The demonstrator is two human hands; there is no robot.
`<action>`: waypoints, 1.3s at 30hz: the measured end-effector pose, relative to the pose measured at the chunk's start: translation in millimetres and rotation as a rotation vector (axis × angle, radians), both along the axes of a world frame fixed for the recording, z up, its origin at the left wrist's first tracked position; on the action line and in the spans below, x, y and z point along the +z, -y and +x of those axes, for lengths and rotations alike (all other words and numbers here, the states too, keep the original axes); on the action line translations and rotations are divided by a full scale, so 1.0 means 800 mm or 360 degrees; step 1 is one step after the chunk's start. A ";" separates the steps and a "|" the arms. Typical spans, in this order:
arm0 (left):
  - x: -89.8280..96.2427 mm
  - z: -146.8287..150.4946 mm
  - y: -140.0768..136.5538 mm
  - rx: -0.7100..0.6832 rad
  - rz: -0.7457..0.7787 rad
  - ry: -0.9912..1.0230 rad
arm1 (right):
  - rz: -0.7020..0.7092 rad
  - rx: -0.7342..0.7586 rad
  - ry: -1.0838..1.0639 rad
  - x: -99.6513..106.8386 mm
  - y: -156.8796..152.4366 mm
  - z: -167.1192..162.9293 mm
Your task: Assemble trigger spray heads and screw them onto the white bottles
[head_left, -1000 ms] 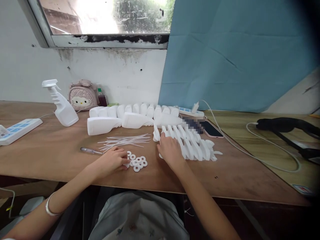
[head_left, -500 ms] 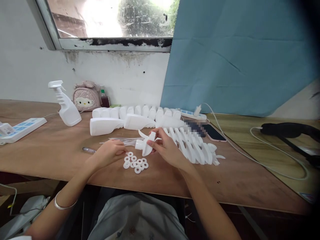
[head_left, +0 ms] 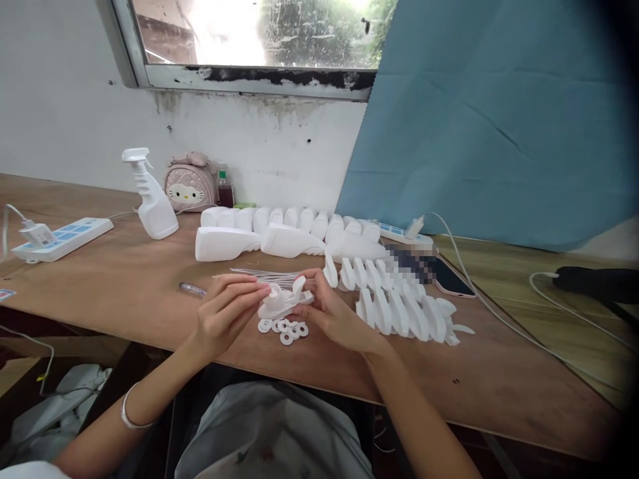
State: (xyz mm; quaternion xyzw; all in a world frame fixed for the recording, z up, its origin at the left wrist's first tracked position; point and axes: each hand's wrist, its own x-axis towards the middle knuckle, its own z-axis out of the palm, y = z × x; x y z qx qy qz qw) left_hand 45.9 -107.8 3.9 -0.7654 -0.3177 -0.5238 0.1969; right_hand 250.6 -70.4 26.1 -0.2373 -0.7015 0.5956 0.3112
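My right hand (head_left: pixel 327 306) grips a white trigger spray head (head_left: pixel 282 306), which lies on its side in the air, its trigger upward and its collar toward the left. My left hand (head_left: pixel 224 309) is closed at that collar, its fingertips touching the opening; whatever they pinch there is hidden. Just below the spray head lie several flat white ring washers (head_left: pixel 287 338) on the table. Behind the hands is a bundle of thin white tubes (head_left: pixel 254 273). More white spray heads (head_left: pixel 399 316) lie in two rows to the right of my right hand.
White bottles (head_left: pixel 224 244) lie in rows at the back. An assembled spray bottle (head_left: pixel 156 206) stands at left, near a pink bag (head_left: pixel 190 186) and a small dark bottle (head_left: pixel 225 193). A pen (head_left: pixel 192 289), power strip (head_left: pixel 70 237) and phone (head_left: pixel 453 278) are on the table (head_left: pixel 124 293).
My left hand has moved from beside the washers up to the spray head's collar. The spray head has been turned so its trigger points up. The view has shifted left.
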 end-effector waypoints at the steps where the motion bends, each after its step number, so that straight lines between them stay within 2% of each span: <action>1: 0.002 0.000 0.002 -0.0019 -0.0001 -0.0060 | -0.0046 0.0022 -0.0052 -0.001 0.002 -0.002; 7: 0.018 0.002 0.013 -0.0113 -0.0078 -0.0234 | -0.0085 0.0072 -0.0202 0.002 0.005 -0.004; 12: 0.015 0.006 0.011 -0.0254 -0.0084 -0.0151 | 0.0135 0.0122 -0.0111 0.005 0.005 0.000; 15: 0.006 0.009 0.009 -0.0232 -0.0052 -0.0134 | 0.0483 -0.0001 0.0003 0.008 0.008 0.001; 20: 0.000 0.010 0.012 -0.0302 -0.0087 -0.0143 | 0.1418 -0.0183 0.0160 0.009 0.016 0.001; 24: 0.003 0.008 0.016 -0.0374 -0.0143 -0.0162 | 0.1777 -0.0281 0.0420 0.003 0.017 0.001; 27: 0.004 0.008 0.018 -0.0341 -0.0176 -0.0145 | 0.1860 -0.0322 0.0482 -0.002 0.012 0.002; 36: -0.007 0.013 0.014 -0.0306 -0.0252 -0.0107 | 0.1740 -0.0244 0.0494 -0.009 0.004 0.001; 39: -0.011 0.012 0.011 -0.0284 -0.0235 -0.0112 | 0.1896 -0.0312 0.0555 -0.011 0.006 0.001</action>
